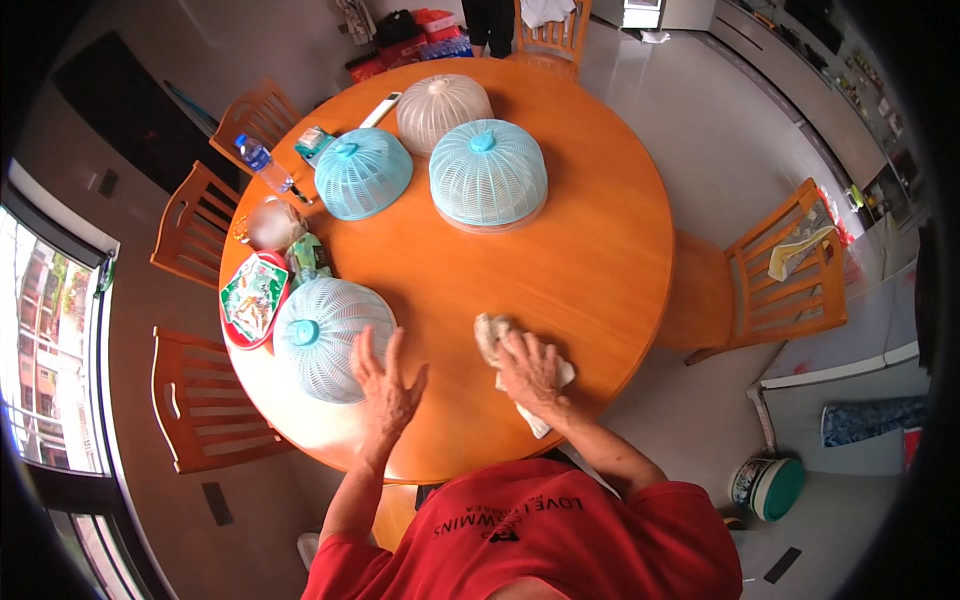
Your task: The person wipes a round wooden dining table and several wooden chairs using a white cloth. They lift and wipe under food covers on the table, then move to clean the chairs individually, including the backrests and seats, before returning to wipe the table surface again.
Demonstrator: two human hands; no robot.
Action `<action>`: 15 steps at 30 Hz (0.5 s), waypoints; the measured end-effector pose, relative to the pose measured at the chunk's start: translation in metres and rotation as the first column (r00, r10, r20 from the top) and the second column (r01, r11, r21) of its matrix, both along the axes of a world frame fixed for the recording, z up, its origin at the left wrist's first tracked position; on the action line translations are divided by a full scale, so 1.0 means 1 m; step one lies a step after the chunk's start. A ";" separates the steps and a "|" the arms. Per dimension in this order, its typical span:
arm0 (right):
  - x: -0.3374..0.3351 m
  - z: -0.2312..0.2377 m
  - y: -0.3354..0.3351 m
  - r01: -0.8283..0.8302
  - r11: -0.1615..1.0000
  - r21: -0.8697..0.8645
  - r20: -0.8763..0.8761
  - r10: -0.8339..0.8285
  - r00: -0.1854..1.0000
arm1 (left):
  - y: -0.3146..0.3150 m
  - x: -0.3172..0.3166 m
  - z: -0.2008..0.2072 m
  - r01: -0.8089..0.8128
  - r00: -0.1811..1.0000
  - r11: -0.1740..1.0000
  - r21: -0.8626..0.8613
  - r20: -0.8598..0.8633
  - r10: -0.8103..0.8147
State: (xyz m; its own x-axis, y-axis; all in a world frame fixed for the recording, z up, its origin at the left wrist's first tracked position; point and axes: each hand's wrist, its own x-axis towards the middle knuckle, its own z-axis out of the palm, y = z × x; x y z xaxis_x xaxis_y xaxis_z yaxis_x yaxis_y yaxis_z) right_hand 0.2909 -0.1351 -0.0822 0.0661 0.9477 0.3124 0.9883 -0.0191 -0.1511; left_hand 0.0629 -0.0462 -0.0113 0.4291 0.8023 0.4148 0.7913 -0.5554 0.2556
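Observation:
On the near right part of the round wooden table (545, 290), my right hand (532, 375) presses down on a crumpled whitish cloth (497, 335), its fingers over the cloth. My left hand (387, 385) is open, fingers apart, at the right edge of a mesh food cover (330, 345) with a turquoise knob. Whether the fingertips touch the cover, I cannot tell. Farther back are a blue food cover (363, 175), a light blue one (488, 172) and a beige one (443, 105).
Along the table's left side are a red tray (238, 330) with a green-and-white packet, a knotted plastic bag (273, 225), a green bag (308, 258) and a water bottle (262, 163). Wooden chairs (215, 400) surround the table. A person (490, 25) stands behind it. A bucket (767, 488) is at right.

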 end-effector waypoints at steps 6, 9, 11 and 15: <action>0.034 -0.012 0.042 0.110 0.990 0.092 -0.029 -0.108 0.994 | 0.001 0.050 -0.050 0.055 0.994 0.969 -0.242 -0.077 -0.075; 0.061 -0.009 0.060 0.196 0.980 0.044 -0.028 -0.195 0.980 | 0.009 0.058 -0.058 0.008 0.991 0.957 -0.289 -0.122 -0.045; 0.073 -0.006 0.070 0.256 0.966 0.031 -0.021 -0.255 0.967 | 0.010 0.054 -0.069 0.011 0.989 0.953 -0.301 -0.135 -0.054; 0.076 -0.012 0.090 0.306 0.952 0.015 0.082 -0.306 0.948 | 0.008 0.051 -0.075 -0.031 0.971 0.955 -0.296 -0.234 -0.041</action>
